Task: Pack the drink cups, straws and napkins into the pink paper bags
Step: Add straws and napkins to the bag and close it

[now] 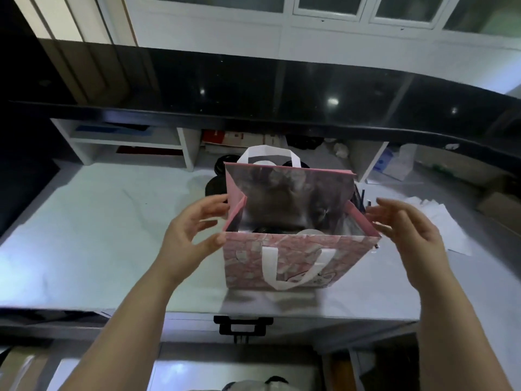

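Both hands are spread open on either side of the pink bag (282, 266). The left hand (194, 230) has loosely bent fingers at the bag's left wall and its thumb at the near left corner. The right hand (406, 230) has straight fingers just beside the bag's right rim; whether they touch it I cannot tell. The bag stands upright and open on the white counter (98, 235), one white handle (290, 277) hanging down its near face. A dark cup lid (265, 230) shows inside the bag. Black straws (361, 198) stick up just behind its right wall, white paper sheets (439, 221) lie further right, and dark round lids (217, 184) sit behind its left side.
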`<act>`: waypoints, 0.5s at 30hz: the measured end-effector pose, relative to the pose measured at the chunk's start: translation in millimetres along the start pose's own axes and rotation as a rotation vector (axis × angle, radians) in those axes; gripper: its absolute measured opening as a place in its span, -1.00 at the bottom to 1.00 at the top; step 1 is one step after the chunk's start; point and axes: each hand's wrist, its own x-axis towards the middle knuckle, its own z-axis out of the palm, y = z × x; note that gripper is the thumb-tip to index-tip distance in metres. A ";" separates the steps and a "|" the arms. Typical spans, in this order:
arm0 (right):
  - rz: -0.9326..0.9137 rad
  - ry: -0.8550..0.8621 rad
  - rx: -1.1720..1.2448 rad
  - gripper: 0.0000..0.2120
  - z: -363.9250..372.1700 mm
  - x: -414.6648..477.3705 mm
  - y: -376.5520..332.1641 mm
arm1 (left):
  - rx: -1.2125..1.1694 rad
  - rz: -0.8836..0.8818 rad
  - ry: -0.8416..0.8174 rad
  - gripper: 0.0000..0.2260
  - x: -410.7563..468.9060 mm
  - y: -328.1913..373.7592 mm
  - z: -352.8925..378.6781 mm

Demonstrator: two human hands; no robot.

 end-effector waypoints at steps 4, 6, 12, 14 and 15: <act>0.085 -0.317 0.030 -0.62 -10.1 -3.6 13.5 | -0.013 -0.093 -0.018 -0.32 -8.1 -8.7 13.0; 0.123 -0.400 0.106 -0.51 4.6 -6.3 13.9 | -0.023 -0.119 0.028 -0.46 -8.2 -6.6 25.3; 0.145 -0.039 0.165 -0.82 51.3 -9.7 27.7 | -0.085 -0.127 0.173 -0.80 -5.9 -2.5 57.7; 0.135 0.048 0.139 -0.85 59.2 -12.8 32.0 | -0.094 -0.145 0.215 -0.82 -6.3 -6.4 61.5; 0.136 0.070 0.135 -0.86 61.5 -14.5 32.9 | -0.100 -0.143 0.235 -0.83 -6.4 -7.6 63.0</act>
